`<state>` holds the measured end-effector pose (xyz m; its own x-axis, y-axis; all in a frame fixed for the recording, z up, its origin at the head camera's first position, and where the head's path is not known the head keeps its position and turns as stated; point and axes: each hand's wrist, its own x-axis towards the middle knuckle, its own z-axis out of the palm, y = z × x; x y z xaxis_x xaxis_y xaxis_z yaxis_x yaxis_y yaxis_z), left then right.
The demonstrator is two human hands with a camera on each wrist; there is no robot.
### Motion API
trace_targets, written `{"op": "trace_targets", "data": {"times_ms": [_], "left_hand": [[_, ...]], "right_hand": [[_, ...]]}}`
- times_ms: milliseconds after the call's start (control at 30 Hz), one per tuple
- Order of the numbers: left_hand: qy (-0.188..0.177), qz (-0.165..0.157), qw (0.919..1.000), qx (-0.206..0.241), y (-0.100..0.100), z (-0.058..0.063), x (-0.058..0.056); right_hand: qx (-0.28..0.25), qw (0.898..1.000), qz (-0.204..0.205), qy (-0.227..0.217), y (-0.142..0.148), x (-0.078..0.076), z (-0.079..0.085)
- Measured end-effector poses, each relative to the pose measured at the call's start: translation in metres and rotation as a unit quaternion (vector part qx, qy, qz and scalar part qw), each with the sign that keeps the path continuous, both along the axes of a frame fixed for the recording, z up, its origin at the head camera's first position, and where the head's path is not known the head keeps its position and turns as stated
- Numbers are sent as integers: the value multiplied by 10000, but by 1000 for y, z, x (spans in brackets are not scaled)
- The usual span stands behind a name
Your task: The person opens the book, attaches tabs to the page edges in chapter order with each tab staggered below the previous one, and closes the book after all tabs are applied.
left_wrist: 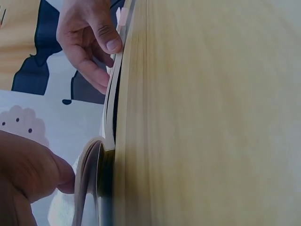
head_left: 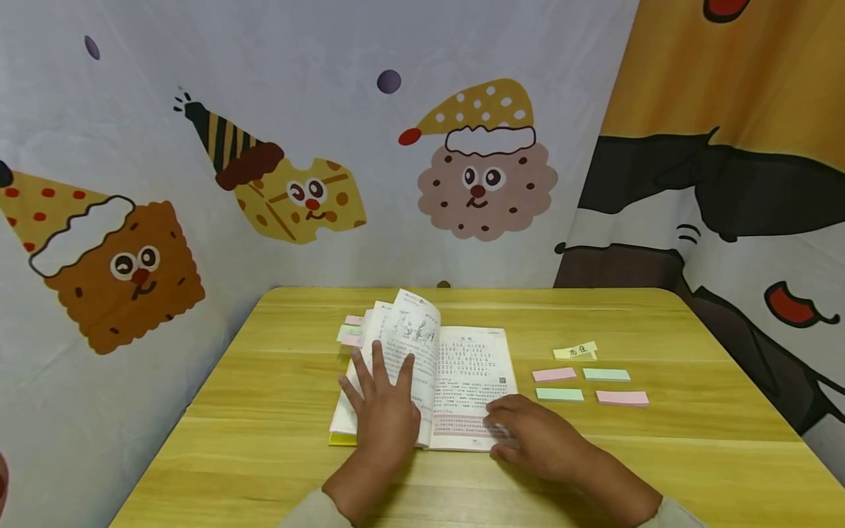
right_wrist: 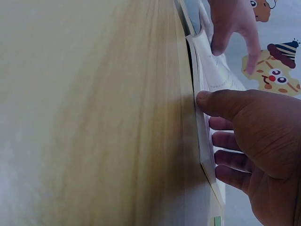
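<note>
An open book (head_left: 470, 367) with printed pages lies on the wooden table. Its left pages (head_left: 416, 330) bulge up and curl. My left hand (head_left: 386, 414) rests on them, fingers spread. At the lower right of the book, my right hand (head_left: 544, 436) touches the right page, fingers loosely bent. In the right wrist view, the right thumb (right_wrist: 225, 101) lies against the book's near edge and the fingers lie over the page. Pink and green sticky tabs (head_left: 350, 331) stick out from the book's left side. What the left palm covers is hidden.
Right of the book lie pink sticky strips (head_left: 554, 375), green strips (head_left: 606, 375) and a yellow strip with handwriting (head_left: 574, 351). The wooden table (head_left: 251, 411) meets a cartoon-printed cloth (head_left: 389, 191) at its back edge.
</note>
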<state>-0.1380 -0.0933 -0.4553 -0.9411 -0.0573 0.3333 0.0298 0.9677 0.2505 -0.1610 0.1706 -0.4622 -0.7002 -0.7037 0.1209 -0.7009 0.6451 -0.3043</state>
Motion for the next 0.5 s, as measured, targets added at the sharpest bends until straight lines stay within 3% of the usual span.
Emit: {"op": "trace_targets", "data": {"times_ms": [167,333,500], "left_hand": [[-392,-752,9954,-452,1,0,2],[-794,-1555,9840,-345,0,0,5],[-1261,-1492,9805,-202,0,3,8]], "right_hand": [[11,10000,-19,2,0,0,0],[-3,10000,-4,11,0,0,-1],[0,10000,21,37,0,0,-1]]}}
